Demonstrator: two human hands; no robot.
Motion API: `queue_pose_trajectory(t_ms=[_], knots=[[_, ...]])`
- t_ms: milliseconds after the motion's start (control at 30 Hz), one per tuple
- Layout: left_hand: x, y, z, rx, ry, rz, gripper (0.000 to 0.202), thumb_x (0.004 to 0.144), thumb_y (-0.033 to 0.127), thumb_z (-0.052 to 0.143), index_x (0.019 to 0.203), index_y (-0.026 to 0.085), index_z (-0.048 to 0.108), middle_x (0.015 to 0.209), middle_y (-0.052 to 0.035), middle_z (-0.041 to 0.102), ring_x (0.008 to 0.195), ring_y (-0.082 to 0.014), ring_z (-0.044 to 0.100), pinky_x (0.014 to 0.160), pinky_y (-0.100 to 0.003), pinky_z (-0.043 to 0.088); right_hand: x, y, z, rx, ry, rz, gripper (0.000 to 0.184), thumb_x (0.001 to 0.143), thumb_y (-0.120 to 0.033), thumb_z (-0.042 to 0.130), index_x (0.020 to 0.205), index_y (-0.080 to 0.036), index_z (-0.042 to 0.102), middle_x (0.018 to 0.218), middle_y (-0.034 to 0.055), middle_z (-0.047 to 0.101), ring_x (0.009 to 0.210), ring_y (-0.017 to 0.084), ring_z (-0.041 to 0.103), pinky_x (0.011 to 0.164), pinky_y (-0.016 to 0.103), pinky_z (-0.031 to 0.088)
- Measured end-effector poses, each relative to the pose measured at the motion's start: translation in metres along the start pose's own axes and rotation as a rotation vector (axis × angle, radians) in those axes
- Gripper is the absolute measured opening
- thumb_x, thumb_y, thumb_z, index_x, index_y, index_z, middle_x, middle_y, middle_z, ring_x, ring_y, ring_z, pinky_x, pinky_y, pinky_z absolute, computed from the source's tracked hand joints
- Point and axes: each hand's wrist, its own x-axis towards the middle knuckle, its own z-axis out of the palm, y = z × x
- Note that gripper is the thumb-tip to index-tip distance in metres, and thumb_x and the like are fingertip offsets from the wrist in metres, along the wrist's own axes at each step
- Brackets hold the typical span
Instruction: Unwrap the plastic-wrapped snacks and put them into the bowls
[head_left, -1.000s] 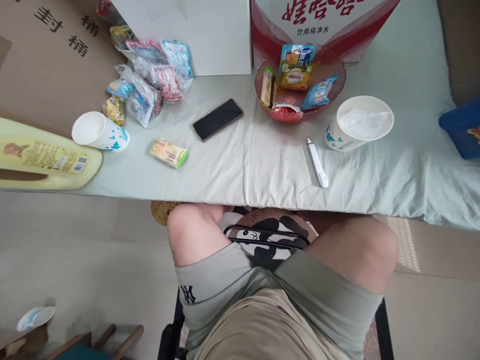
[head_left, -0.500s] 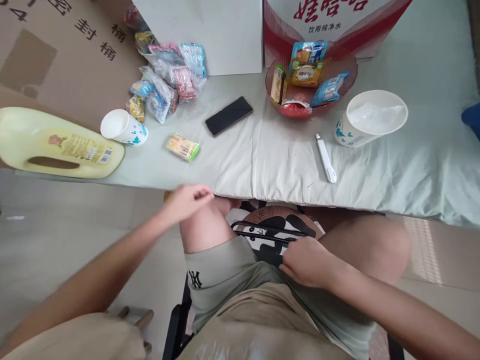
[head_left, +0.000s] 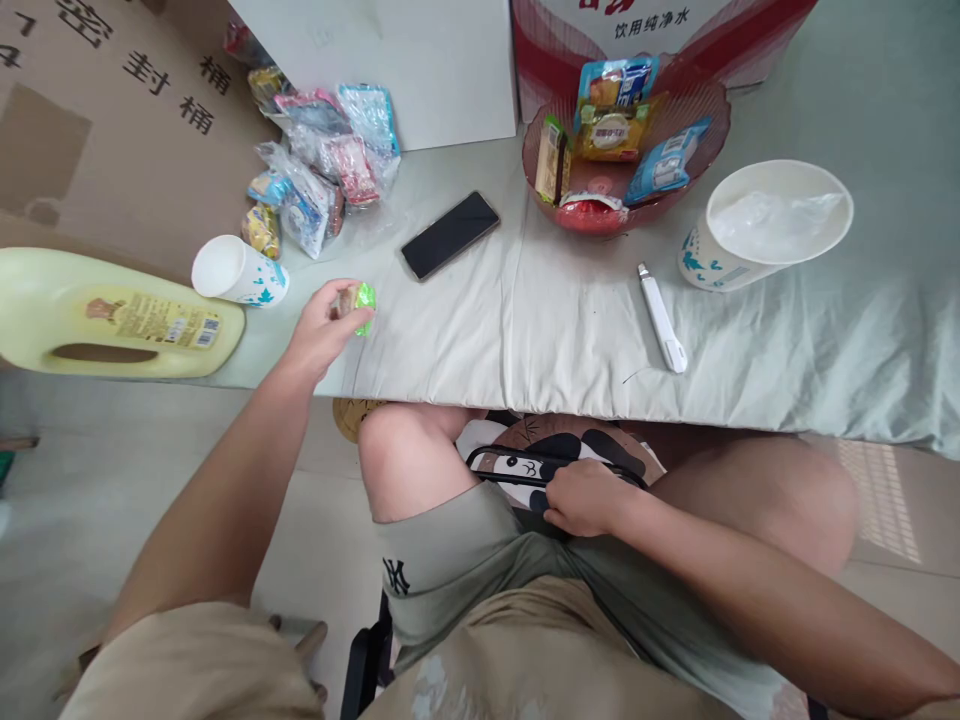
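Observation:
My left hand point(head_left: 322, 328) is over the left part of the table, its thumb and fingers closed around a small wrapped snack point(head_left: 365, 308). Only the snack's green end shows clearly past my fingertips; the rest is covered. To its left a paper cup point(head_left: 238, 270) with a blue leaf print lies tilted against a yellow jug point(head_left: 127, 315). Down at my lap, my right hand point(head_left: 587, 498) is curled over a black looped bar point(head_left: 517, 480), above a panda-patterned cushion point(head_left: 525, 440). What the bar belongs to is hidden.
A phone point(head_left: 451, 235) lies mid-table. Behind it are a pile of wrapped snacks point(head_left: 322, 165) and a pink glass bowl point(head_left: 600, 215) of packets. A white pen-shaped tool point(head_left: 661, 320) and a large paper cup point(head_left: 731, 265) are right. Boxes point(head_left: 375, 70) stand at the back.
My left hand has moved from beside my knee up onto the table and taken hold of the wrapped snack. My right hand has shifted slightly left along the black bar. The view has tilted slightly.

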Motion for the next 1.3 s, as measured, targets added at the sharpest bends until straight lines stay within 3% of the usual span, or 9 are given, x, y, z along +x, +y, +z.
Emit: queue_pose_trajectory(t_ms=[133, 367, 500, 667, 833, 1000, 1100, 1200, 1300], knots=[[-0.050, 0.039, 0.004, -0.837, -0.244, -0.108, 0.055, 0.071, 0.067, 0.057, 0.111, 0.030, 0.063, 0.123, -0.0058, 0.069, 0.124, -0.0326, 0.061, 0.089, -0.047, 0.058, 0.001, 0.000, 0.002, -0.024, 0.027, -0.012, 0.043, 0.096, -0.036, 0.047, 0.103, -0.008, 0.078, 0.100, 0.0236, 0.075, 0.098, 0.036, 0.073, 0.078, 0.040, 0.053], [-0.077, 0.070, 0.080, -1.210, -0.458, -0.091, 0.080, 0.070, 0.084, 0.050, 0.121, 0.024, 0.063, 0.123, -0.0130, 0.070, 0.123, -0.0385, 0.061, 0.084, -0.049, 0.060, 0.001, 0.014, 0.002, 0.341, 0.387, -0.240, 0.039, 0.096, -0.038, 0.045, 0.077, -0.016, 0.071, 0.075, 0.0060, 0.070, 0.070, 0.016, 0.063, 0.066, 0.025, 0.043], [-0.072, 0.069, 0.120, -1.301, -0.488, -0.047, 0.075, 0.072, 0.076, 0.056, 0.127, 0.024, 0.057, 0.120, -0.0123, 0.069, 0.124, -0.0346, 0.061, 0.082, -0.042, 0.062, -0.020, 0.031, 0.007, 0.715, 0.806, -0.272, 0.046, 0.097, -0.048, 0.040, 0.074, -0.015, 0.062, 0.068, 0.0028, 0.062, 0.064, 0.013, 0.055, 0.063, 0.024, 0.044], [-0.075, 0.065, 0.141, -1.320, -0.464, -0.088, 0.069, 0.064, 0.047, 0.079, 0.124, 0.026, 0.054, 0.111, -0.0065, 0.070, 0.096, -0.0227, 0.069, 0.071, -0.030, 0.062, -0.060, 0.059, 0.000, 0.599, 1.322, 0.215, 0.027, 0.090, -0.038, 0.049, 0.076, -0.018, 0.061, 0.066, 0.0024, 0.060, 0.063, 0.016, 0.056, 0.062, 0.028, 0.044], [-0.078, 0.063, 0.151, -1.219, -0.381, -0.038, 0.072, 0.058, 0.034, 0.087, 0.120, 0.029, 0.051, 0.103, -0.0011, 0.067, 0.081, -0.0164, 0.068, 0.061, -0.025, 0.058, -0.069, 0.090, -0.021, 0.300, 1.323, 0.588, 0.026, 0.081, -0.034, 0.056, 0.100, -0.019, 0.066, 0.095, 0.0100, 0.066, 0.080, 0.023, 0.062, 0.071, 0.036, 0.049], [-0.082, 0.062, 0.154, -1.115, -0.408, 0.028, 0.078, 0.063, 0.039, 0.085, 0.129, 0.029, 0.046, 0.110, -0.0045, 0.066, 0.093, -0.0210, 0.068, 0.073, -0.034, 0.059, -0.049, 0.110, -0.027, 0.219, 1.282, 0.737, 0.045, 0.081, -0.042, 0.060, 0.120, -0.019, 0.061, 0.110, 0.0153, 0.063, 0.094, 0.030, 0.062, 0.074, 0.041, 0.049], [-0.083, 0.062, 0.154, -1.122, -0.406, 0.031, 0.081, 0.066, 0.041, 0.081, 0.136, 0.031, 0.041, 0.117, -0.0063, 0.065, 0.096, -0.0217, 0.068, 0.077, -0.037, 0.060, -0.039, 0.115, -0.026, 0.259, 1.339, 0.820, 0.039, 0.083, -0.039, 0.057, 0.115, -0.017, 0.063, 0.106, 0.0151, 0.064, 0.090, 0.030, 0.062, 0.076, 0.042, 0.050], [-0.083, 0.064, 0.155, -1.144, -0.381, 0.009, 0.078, 0.071, 0.041, 0.077, 0.139, 0.034, 0.038, 0.127, -0.0068, 0.061, 0.099, -0.0217, 0.068, 0.079, -0.038, 0.061, -0.034, 0.110, -0.028, 0.275, 1.465, 0.751, 0.031, 0.087, -0.035, 0.050, 0.107, -0.017, 0.068, 0.101, 0.0139, 0.067, 0.088, 0.027, 0.064, 0.079, 0.041, 0.051], [-0.082, 0.069, 0.155, -1.141, -0.394, -0.014, 0.076, 0.075, 0.038, 0.073, 0.141, 0.036, 0.035, 0.134, -0.0068, 0.059, 0.103, -0.0227, 0.067, 0.081, -0.039, 0.061, -0.033, 0.097, -0.033, 0.276, 1.565, 0.486, 0.033, 0.094, -0.033, 0.041, 0.102, -0.019, 0.070, 0.091, 0.0101, 0.069, 0.082, 0.023, 0.065, 0.079, 0.037, 0.052]])
